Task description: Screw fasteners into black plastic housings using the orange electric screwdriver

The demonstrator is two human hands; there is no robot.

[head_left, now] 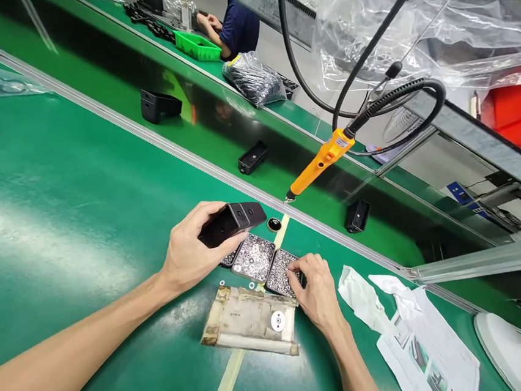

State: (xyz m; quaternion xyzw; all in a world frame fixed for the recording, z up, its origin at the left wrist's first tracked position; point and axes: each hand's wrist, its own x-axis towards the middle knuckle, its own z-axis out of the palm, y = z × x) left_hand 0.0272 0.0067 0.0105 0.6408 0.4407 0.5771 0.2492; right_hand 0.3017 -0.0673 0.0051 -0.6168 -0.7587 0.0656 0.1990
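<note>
The left hand [187,252] clasps its fingers around a black housing [233,221], held over the trays. The right hand [318,288] dips pinched fingertips into the nearest tray of small metal parts [278,272]; whether they grip one cannot be told. A taped cardboard pad [242,320] lies just beside; an orange electric screwdriver [319,164] hangs beyond.

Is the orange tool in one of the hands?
No, the orange tool hangs free; the left hand holds a black box, the right hand touches a tray.
</note>
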